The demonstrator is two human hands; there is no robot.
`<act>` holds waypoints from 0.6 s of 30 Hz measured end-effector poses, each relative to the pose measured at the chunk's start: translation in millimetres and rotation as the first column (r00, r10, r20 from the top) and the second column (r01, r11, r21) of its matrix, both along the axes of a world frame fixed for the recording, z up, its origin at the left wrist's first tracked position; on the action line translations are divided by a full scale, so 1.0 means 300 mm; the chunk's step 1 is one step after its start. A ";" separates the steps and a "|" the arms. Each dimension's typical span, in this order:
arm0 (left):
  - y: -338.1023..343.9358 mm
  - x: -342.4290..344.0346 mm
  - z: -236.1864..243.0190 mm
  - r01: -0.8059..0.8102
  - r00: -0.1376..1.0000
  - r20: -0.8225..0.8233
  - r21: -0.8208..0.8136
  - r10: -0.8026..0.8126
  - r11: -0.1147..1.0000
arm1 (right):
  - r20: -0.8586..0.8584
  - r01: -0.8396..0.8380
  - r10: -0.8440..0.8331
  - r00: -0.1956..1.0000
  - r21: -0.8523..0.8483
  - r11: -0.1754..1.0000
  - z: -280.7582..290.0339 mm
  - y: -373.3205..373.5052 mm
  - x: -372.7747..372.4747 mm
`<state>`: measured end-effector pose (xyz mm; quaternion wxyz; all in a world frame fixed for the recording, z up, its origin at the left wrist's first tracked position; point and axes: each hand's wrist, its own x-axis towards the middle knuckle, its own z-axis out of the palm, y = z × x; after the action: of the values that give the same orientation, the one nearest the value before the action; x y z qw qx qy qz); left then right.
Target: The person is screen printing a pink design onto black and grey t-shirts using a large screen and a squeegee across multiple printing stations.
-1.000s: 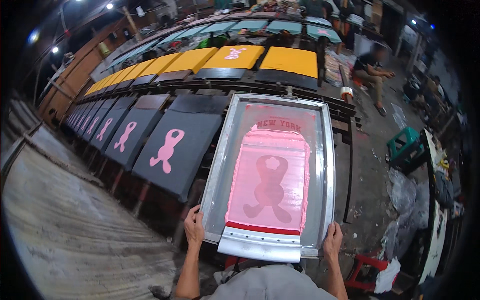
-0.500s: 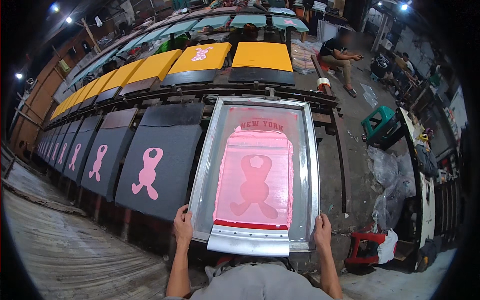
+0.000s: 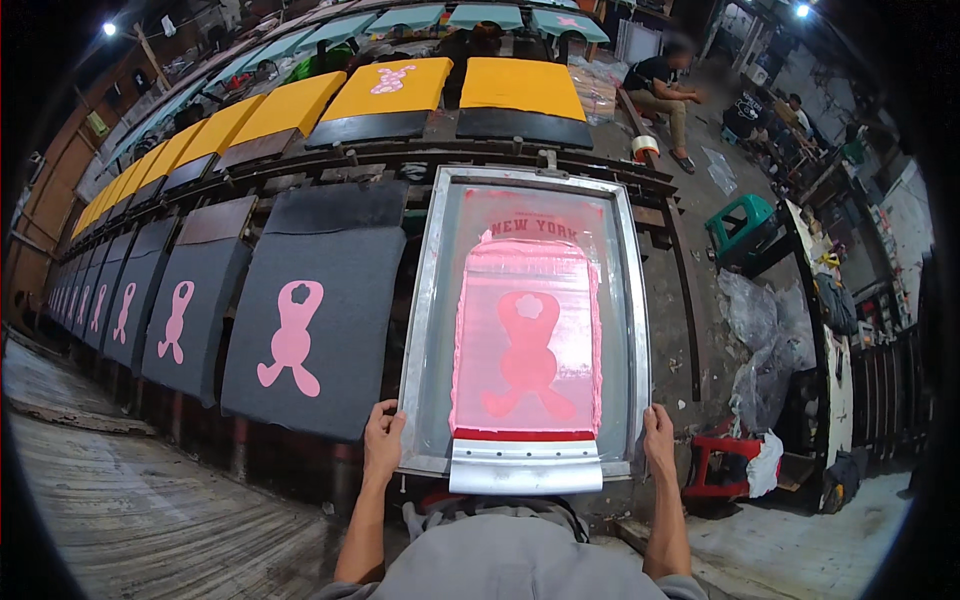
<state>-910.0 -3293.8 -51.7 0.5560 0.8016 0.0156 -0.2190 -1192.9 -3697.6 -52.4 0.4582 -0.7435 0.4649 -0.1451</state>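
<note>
A metal-framed printing screen (image 3: 422, 330) stretches before me, with pink ink spread over its mesh and a rabbit-like shape showing through. My left hand (image 3: 383, 440) grips the frame's left side near its near corner. On the opposite side my right hand (image 3: 659, 440) holds the frame, fingers curled round the edge. Across the near end of the mesh lies a squeegee (image 3: 525, 468) with a silver holder and red blade, its blade edge against the ink. Left of the frame, a dark grey fabric panel (image 3: 345, 340) on a board bears a pink rabbit-like print.
More grey printed panels (image 3: 178, 318) run off to the left. Behind a metal rail stand boards with yellow fabric (image 3: 522, 88). To the right are a green stool (image 3: 740, 226), crumpled clear plastic (image 3: 755, 325) and a red stool (image 3: 718, 462). A seated person (image 3: 660, 85) is farther back.
The screen now appears slightly higher and farther right in view, with both hands still on its frame. The squeegee has stayed at its near end. The surroundings have shifted in view.
</note>
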 end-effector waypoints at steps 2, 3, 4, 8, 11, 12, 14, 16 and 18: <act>0.005 0.002 -0.007 0.025 1.000 0.004 0.068 -0.025 0.997 | 0.009 0.013 -0.013 1.000 -0.037 0.999 0.007 -0.001 -0.014; 0.011 -0.005 -0.008 0.017 1.000 -0.005 0.080 -0.017 0.997 | -0.095 -0.056 0.046 0.994 -0.105 0.993 0.092 0.026 0.032; 0.010 -0.013 0.000 -0.003 0.990 0.139 0.141 -0.016 0.990 | -0.201 -0.128 0.093 0.975 -0.167 0.978 0.170 0.058 0.059; -0.040 -0.060 0.196 0.201 0.739 0.557 0.355 -0.379 0.913 | -0.207 -0.233 0.169 0.964 -0.346 0.909 0.315 0.189 0.072; -0.090 -0.163 0.318 0.640 0.549 0.394 0.369 -0.737 0.674 | -0.284 -0.732 0.676 0.680 -0.214 0.647 0.395 0.312 0.083; -0.107 -0.189 0.328 0.686 0.433 0.406 0.431 -0.805 0.586 | -0.352 -0.812 0.734 0.580 -0.177 0.556 0.402 0.340 0.093; -0.130 -0.225 0.306 0.719 0.344 0.348 0.500 -0.872 0.483 | -0.419 -0.855 0.748 0.515 -0.191 0.482 0.386 0.349 0.104; -0.146 -0.226 0.314 0.699 0.329 0.345 0.537 -0.879 0.473 | -0.481 -0.880 0.737 0.474 -0.235 0.413 0.356 0.331 0.124; -0.160 -0.209 0.323 0.649 0.379 0.389 0.536 -0.840 0.541 | -0.394 -0.837 0.739 0.547 -0.281 0.470 0.369 0.322 0.145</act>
<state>-972.7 -3341.9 45.2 0.2401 0.8151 -0.4981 -0.1727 -1149.5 -3601.1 58.3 0.2390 -0.9664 0.0682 0.0655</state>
